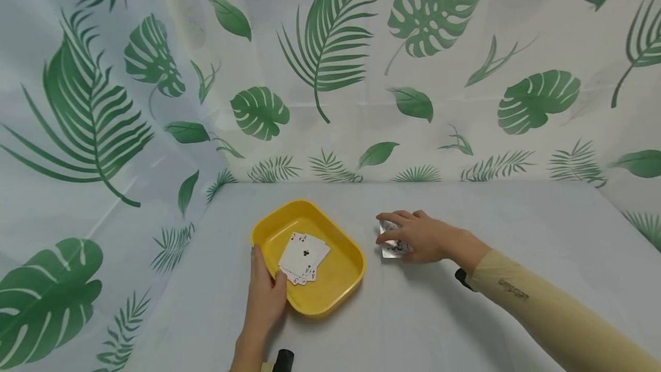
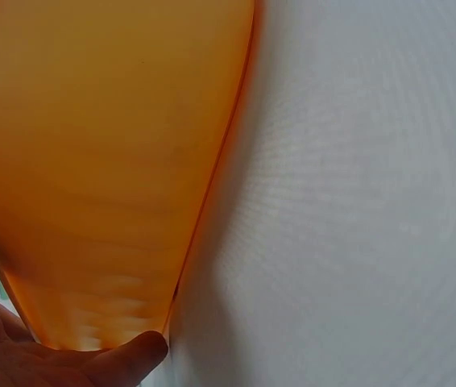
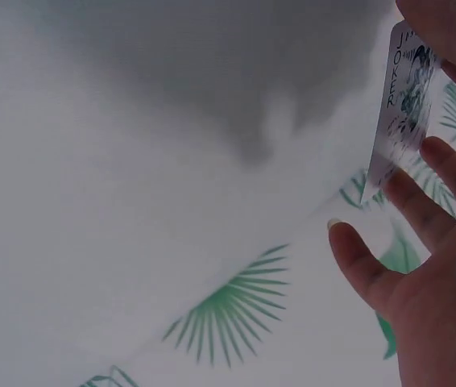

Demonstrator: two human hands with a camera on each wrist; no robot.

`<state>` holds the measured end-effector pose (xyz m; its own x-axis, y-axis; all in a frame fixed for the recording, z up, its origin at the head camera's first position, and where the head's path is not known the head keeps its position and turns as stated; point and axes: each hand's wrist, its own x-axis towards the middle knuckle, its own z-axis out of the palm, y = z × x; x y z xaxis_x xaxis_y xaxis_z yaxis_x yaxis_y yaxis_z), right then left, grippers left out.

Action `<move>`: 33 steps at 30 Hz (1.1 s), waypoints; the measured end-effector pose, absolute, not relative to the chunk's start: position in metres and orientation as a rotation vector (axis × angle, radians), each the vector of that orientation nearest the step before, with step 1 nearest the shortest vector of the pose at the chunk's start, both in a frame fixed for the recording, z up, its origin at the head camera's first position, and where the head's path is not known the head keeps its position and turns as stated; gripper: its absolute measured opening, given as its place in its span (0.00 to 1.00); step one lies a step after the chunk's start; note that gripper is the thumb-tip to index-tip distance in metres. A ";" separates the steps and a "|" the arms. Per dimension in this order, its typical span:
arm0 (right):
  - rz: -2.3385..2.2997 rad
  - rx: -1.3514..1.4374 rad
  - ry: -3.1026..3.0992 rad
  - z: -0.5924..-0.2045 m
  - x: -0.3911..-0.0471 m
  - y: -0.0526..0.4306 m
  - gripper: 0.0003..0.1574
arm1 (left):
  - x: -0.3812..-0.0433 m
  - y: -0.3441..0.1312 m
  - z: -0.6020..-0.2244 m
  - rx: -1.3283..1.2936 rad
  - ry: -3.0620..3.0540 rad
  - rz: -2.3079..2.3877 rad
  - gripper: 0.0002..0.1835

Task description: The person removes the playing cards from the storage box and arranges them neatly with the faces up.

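Now right hand (image 1: pixel 415 237) pinches a "JOKER" card (image 3: pixel 405 101); left hand (image 1: pixel 264 291) grips yellow tray (image 1: pixel 341 283).

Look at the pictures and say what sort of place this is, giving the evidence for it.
Probably a staged tabletop booth, not a lived-in room: leaf-printed curtains wall in a cloth-covered table. On it a left hand grips a yellow tray of playing cards; the right hand holds a card stack.

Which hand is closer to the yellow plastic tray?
Left. The left hand grips the near rim of the yellow plastic tray. The right hand lies apart beside it, holding playing cards on the table.
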<state>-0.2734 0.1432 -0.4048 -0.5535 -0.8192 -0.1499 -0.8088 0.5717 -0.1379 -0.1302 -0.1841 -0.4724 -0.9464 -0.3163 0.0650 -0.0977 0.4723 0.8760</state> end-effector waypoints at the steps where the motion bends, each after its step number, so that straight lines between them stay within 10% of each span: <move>1: -0.080 -1.346 2.595 -0.407 -0.275 0.143 0.31 | -0.130 -0.184 -0.472 0.355 -2.499 -1.471 0.44; 33: -0.233 -1.174 2.535 -0.430 -0.299 0.145 0.41 | -0.132 -0.184 -0.474 0.398 -2.503 -1.458 0.44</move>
